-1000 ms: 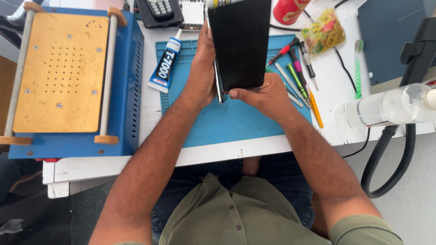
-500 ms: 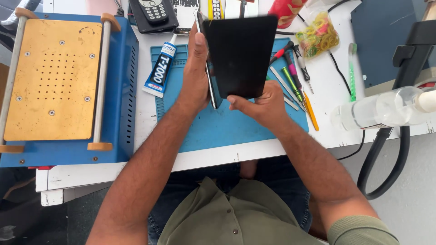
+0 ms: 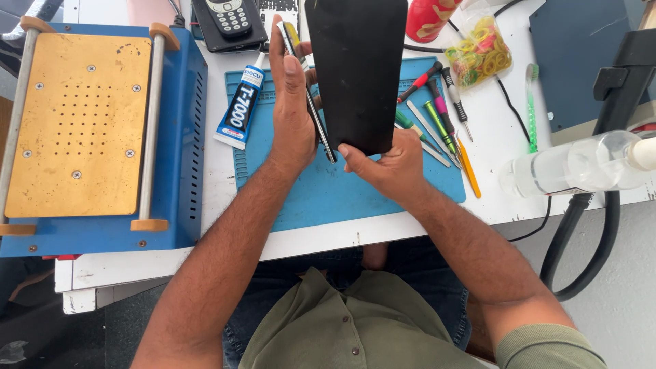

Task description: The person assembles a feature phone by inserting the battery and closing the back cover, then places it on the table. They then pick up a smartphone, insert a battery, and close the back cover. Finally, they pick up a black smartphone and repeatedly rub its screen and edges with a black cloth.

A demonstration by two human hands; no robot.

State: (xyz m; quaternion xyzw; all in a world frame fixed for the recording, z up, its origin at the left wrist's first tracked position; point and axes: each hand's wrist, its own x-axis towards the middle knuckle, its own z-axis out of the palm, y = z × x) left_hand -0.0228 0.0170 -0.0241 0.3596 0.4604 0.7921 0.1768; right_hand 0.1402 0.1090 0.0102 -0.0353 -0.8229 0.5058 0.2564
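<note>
From the head camera we look down at our own two bare hands raised over a blue work mat [image 3: 321, 198] on a white bench [image 3: 225, 239]. Our left hand [image 3: 292, 102] is wrapped around a slim phone frame [image 3: 309, 96], held on edge so that we see only its thin metal side running from near the fingertips down past the heel of the palm. Our right hand [image 3: 386, 160] grips the bottom edge of a black glass panel [image 3: 359, 68], thumb on the face and fingers behind it; the panel stands tilted up and away from the frame, its lower left corner just beside the frame's lower end, the two opening like a book. Whether they touch at that corner we cannot tell.

To the left of the mat lies a white and blue glue tube [image 3: 239, 106], and beyond it a blue heating plate machine [image 3: 89, 130] with a tan perforated top. Behind our left hand sits a dark keypad phone [image 3: 229, 20]. On the right part of the mat lie several small screwdrivers [image 3: 437, 113] with coloured handles. A bag of coloured rubber bands [image 3: 478, 51] and a red cup [image 3: 430, 17] sit further back. A clear plastic bottle [image 3: 574, 167] lies at the right edge of the bench.
</note>
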